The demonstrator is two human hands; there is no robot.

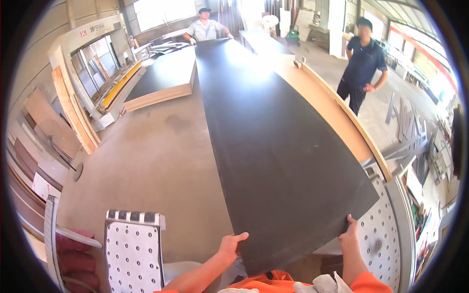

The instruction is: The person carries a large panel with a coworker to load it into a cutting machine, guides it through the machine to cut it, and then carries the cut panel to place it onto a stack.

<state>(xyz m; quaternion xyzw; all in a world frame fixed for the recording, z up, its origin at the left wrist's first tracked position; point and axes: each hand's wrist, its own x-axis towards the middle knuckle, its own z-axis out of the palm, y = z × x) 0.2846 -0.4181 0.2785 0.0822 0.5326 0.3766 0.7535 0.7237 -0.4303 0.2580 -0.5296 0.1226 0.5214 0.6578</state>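
Observation:
A long dark panel [278, 161] stretches away from me, its near end close to my body. My left hand [230, 245] grips the panel's left edge near its near corner, thumb on top and fingers underneath, mostly hidden. On the opposite side, my right hand [349, 230] is closed on the near right part of the edge, thumb up along the rim. At the far end a person in a light shirt and dark cap [206, 30] has both hands at the panel's edge.
A stack of dark-topped boards [163, 80] lies to the left of the panel. Tables with dotted white tops [133, 254] stand near me on both sides. A wooden rail [349, 117] runs along the right. Beyond it stands another person in dark clothes [362, 63].

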